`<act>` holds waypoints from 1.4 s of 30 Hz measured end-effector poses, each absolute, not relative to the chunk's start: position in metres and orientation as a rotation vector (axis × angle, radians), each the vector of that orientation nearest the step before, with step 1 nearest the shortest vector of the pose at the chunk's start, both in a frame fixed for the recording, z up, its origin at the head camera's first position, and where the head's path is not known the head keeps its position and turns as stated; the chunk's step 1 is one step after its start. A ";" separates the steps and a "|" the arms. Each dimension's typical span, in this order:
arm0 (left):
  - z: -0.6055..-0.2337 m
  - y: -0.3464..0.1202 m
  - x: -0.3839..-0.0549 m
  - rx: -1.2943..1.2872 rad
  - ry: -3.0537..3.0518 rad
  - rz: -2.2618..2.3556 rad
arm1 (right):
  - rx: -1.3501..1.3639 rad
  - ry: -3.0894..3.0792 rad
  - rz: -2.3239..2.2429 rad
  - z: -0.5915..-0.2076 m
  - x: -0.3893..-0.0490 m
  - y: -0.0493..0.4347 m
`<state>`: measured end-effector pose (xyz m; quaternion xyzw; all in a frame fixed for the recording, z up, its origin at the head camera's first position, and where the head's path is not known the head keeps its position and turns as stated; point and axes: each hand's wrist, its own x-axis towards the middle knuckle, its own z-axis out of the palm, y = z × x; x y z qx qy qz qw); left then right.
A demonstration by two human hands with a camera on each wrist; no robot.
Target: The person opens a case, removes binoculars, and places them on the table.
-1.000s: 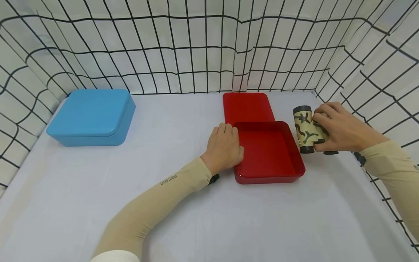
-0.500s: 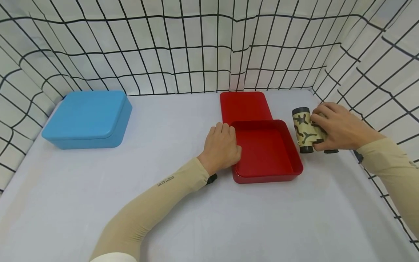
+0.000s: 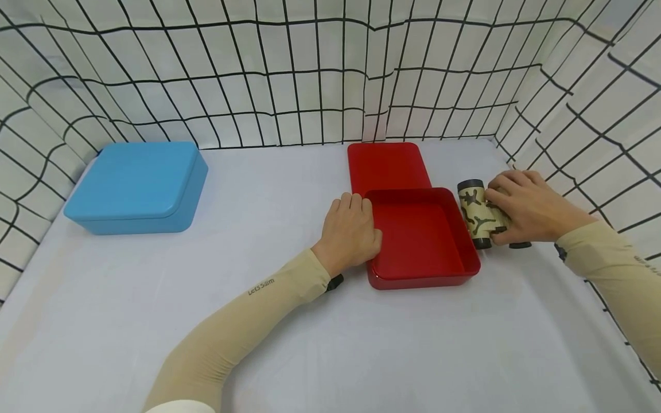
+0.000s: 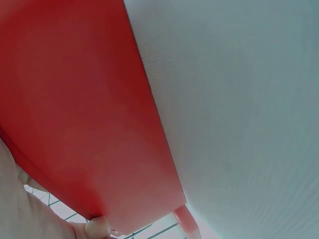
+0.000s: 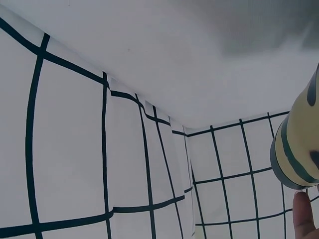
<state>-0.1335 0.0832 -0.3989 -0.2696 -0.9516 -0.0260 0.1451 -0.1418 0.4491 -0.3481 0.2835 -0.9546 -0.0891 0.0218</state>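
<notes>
A red box (image 3: 419,282) stands open right of centre, its inside bare, with a flat red lid (image 3: 389,166) directly behind it. My left hand (image 3: 347,232) grips the box's left wall, fingers bent at the rim; in the left wrist view the thumb and fingertips show along the edge of the red wall (image 4: 89,109). Camouflage-patterned binoculars (image 3: 476,213) are in my right hand (image 3: 534,207), which holds them from above just beside the box's right wall. One barrel is mostly covered by that hand. The right wrist view catches one barrel end (image 5: 299,149) with a fingertip touching it.
A closed blue box (image 3: 136,183) sits at the back left of the white table (image 3: 289,355). White sheeting with a black grid (image 3: 310,86) rises behind the table and along both sides, close to the right arm.
My right hand has brought the binoculars slightly left and nearer to me, closer to the red box's right wall. The left hand keeps its hold on the box.
</notes>
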 end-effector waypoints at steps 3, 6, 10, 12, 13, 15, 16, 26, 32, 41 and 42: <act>-0.399 0.083 -0.133 -0.779 -2.746 -0.083 | 0.880 -2.964 -0.277 -0.351 -0.142 0.449; -0.399 0.083 -0.133 -0.776 -2.745 -0.085 | 0.887 -2.965 -0.281 -0.353 -0.142 0.449; -0.399 0.083 -0.133 -0.774 -2.745 -0.082 | 0.895 -2.969 -0.294 -0.356 -0.142 0.449; -0.399 0.083 -0.133 -0.776 -2.747 -0.083 | 0.892 -2.972 -0.295 -0.357 -0.142 0.450; -0.399 0.083 -0.133 -0.777 -2.750 -0.082 | 0.891 -2.973 -0.296 -0.358 -0.143 0.450; -0.399 0.083 -0.133 -0.779 -2.755 -0.084 | 0.893 -2.974 -0.293 -0.359 -0.143 0.450; -0.399 0.083 -0.133 -0.779 -2.760 -0.082 | 0.895 -2.973 -0.291 -0.359 -0.143 0.450; -0.397 0.082 -0.132 -0.771 -2.768 -0.077 | 0.910 -2.978 -0.282 -0.363 -0.143 0.451; -0.399 0.082 -0.132 -0.776 -2.756 -0.082 | 0.906 -2.996 -0.283 -0.365 -0.143 0.450; -0.398 0.082 -0.131 -0.761 -2.741 -0.086 | 0.909 -2.994 -0.273 -0.366 -0.145 0.450; -0.398 0.082 -0.131 -0.761 -2.747 -0.086 | 0.910 -2.994 -0.270 -0.366 -0.145 0.450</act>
